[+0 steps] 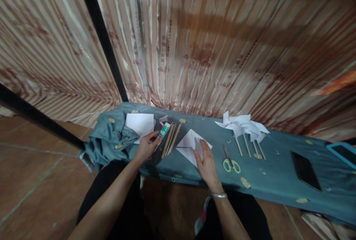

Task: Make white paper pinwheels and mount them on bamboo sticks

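Observation:
In my left hand (148,146) is a green-and-white glue stick (164,130), gripped at its lower end and tilted up over the table. My right hand (206,162) lies on a creased white paper square (189,147), fingers stretched out and pressing its right side. Between the hands, several thin wooden sticks (171,140) lie side by side. Just behind the glue stick sits a small, partly hidden red-and-white box (163,120). A stack of white paper (140,123) rests to the left, partly covered by a cloth fold.
Several white paper pinwheels (241,125) on sticks lie at the right back. Scissors (229,161) with yellow-green handles are right of my right hand. Farther right are a dark phone (306,170) and a blue-edged device (343,154). A patterned curtain (194,47) hangs behind the cloth-covered table (200,177).

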{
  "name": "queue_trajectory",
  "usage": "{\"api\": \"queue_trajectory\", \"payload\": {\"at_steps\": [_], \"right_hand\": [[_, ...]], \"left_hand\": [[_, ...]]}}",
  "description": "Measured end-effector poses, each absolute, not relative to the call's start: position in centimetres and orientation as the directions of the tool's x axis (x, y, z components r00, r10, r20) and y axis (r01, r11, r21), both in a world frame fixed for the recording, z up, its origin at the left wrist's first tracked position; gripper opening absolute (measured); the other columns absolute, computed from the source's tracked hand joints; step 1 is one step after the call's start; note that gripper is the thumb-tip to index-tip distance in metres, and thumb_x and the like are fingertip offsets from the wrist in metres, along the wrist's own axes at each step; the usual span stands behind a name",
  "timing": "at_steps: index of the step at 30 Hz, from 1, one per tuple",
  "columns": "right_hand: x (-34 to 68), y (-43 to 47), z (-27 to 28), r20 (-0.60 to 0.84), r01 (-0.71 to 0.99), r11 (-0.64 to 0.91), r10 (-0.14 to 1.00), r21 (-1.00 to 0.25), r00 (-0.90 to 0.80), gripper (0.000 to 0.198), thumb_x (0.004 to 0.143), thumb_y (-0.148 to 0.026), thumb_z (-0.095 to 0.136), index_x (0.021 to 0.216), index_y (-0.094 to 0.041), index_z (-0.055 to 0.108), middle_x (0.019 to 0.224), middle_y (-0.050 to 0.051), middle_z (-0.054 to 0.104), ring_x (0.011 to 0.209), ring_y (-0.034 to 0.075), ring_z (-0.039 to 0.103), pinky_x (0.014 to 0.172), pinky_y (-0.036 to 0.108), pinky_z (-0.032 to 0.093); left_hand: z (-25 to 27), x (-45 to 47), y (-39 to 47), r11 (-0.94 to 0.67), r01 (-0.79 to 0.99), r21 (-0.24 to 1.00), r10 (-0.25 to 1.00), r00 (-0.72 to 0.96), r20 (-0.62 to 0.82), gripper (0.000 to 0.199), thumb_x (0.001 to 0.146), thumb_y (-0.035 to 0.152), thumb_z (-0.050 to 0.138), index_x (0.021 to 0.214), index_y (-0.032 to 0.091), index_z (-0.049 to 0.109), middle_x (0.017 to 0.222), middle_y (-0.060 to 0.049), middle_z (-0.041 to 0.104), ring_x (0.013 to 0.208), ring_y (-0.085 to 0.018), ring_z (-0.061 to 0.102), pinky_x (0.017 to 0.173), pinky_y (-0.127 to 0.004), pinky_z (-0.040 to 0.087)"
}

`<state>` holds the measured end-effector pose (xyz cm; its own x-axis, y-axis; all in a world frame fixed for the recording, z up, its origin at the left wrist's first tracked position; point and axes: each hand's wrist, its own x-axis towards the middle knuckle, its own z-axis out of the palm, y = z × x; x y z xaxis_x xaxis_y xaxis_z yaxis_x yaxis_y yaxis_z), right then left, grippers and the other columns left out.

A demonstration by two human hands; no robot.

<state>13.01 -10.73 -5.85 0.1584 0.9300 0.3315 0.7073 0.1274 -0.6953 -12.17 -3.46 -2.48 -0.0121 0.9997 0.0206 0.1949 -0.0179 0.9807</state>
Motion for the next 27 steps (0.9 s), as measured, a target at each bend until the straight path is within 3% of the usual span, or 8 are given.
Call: {"api": "queue_trajectory", "payload": {"at_steps": [2,5,8,11,15,19,24,27], "right_hand": [[12.1,-10.7,-5.2,0.225,0.503,0.103,0.956,-0.858,0.188,0.06,0.088,-0.057,0.049,0.133,-0.016,0.053,0.139,0.017,0.054,0.128,0.03,0.051,0.107,0.049,0.039],[11.0,-10.7,-4.1,-0.029,0.043,-0.036,0.989,-0.998,0.148,0.056,0.079,-0.062,0.06,0.112,-0.017,0.066,0.109,0.014,0.072,0.098,0.027,0.069,0.09,0.043,0.053],[10.6,-10.5,-3.0,-0.193,-0.355,-0.154,0.978,-0.922,0.078,0.048,0.07,-0.06,0.072,0.094,-0.018,0.071,0.091,0.007,0.075,0.076,0.021,0.073,0.074,0.034,0.056],[11.0,-10.3,-2.3,-0.249,-0.569,-0.16,0.965,-0.806,0.082,0.039,0.063,-0.047,0.083,0.086,-0.019,0.071,0.081,0.003,0.076,0.07,0.017,0.072,0.07,0.027,0.056],[11.8,-10.0,-2.2,-0.316,-0.664,-0.179,0.944,-0.726,0.091,0.034,0.057,-0.034,0.089,0.082,-0.018,0.072,0.074,0.001,0.075,0.066,0.013,0.071,0.064,0.021,0.055],[12.1,-10.1,-2.5,-0.351,-0.684,-0.201,0.932,-0.701,0.086,0.033,0.056,-0.034,0.089,0.079,-0.017,0.072,0.072,0.001,0.075,0.062,0.012,0.069,0.061,0.02,0.054],[12.2,-10.3,-2.6,-0.374,-0.598,-0.264,0.925,-0.757,0.066,0.035,0.06,-0.041,0.086,0.081,-0.017,0.073,0.076,0.003,0.075,0.067,0.013,0.069,0.068,0.023,0.054],[12.6,-10.1,-2.7,-0.326,-0.46,-0.22,0.931,-0.86,0.164,0.038,0.062,-0.047,0.083,0.083,-0.017,0.074,0.081,0.003,0.074,0.071,0.013,0.067,0.072,0.024,0.052]], "left_hand": [[-1.8,-10.0,-4.1,0.14,-0.146,0.979,0.987,0.103,-0.126,0.04,0.062,0.04,0.076,0.094,0.014,0.073,0.089,-0.008,0.074,0.082,-0.021,0.066,0.081,-0.033,0.049],[-0.8,-6.5,-5.1,0.319,-0.359,0.877,0.938,0.253,-0.238,0.044,0.055,0.036,0.083,0.092,0.014,0.073,0.079,-0.006,0.073,0.073,-0.017,0.065,0.077,-0.031,0.048],[-0.2,-3.7,-5.1,0.294,-0.345,0.891,0.926,0.334,-0.176,0.039,0.053,0.028,0.084,0.088,0.014,0.073,0.079,-0.004,0.073,0.073,-0.015,0.063,0.077,-0.028,0.047],[0.0,-2.1,-4.6,0.256,-0.312,0.915,0.914,0.387,-0.124,0.035,0.055,0.024,0.082,0.087,0.014,0.073,0.083,-0.003,0.073,0.079,-0.016,0.064,0.083,-0.03,0.047],[-0.4,-1.1,-4.1,0.274,-0.284,0.919,0.893,0.431,-0.133,0.032,0.057,0.026,0.081,0.085,0.015,0.072,0.085,-0.004,0.073,0.084,-0.018,0.064,0.087,-0.032,0.046],[-1.2,-0.7,-3.9,0.343,-0.327,0.881,0.879,0.443,-0.178,0.037,0.055,0.027,0.084,0.087,0.015,0.072,0.084,-0.004,0.073,0.079,-0.017,0.064,0.082,-0.032,0.047],[-1.8,-1.0,-3.3,0.381,-0.37,0.847,0.883,0.417,-0.215,0.038,0.053,0.027,0.087,0.085,0.013,0.074,0.08,-0.004,0.073,0.074,-0.015,0.064,0.079,-0.029,0.047],[-1.8,-1.4,-3.2,0.425,-0.381,0.822,0.874,0.409,-0.262,0.041,0.054,0.03,0.088,0.088,0.013,0.074,0.082,-0.004,0.073,0.074,-0.014,0.064,0.078,-0.028,0.048]]}}
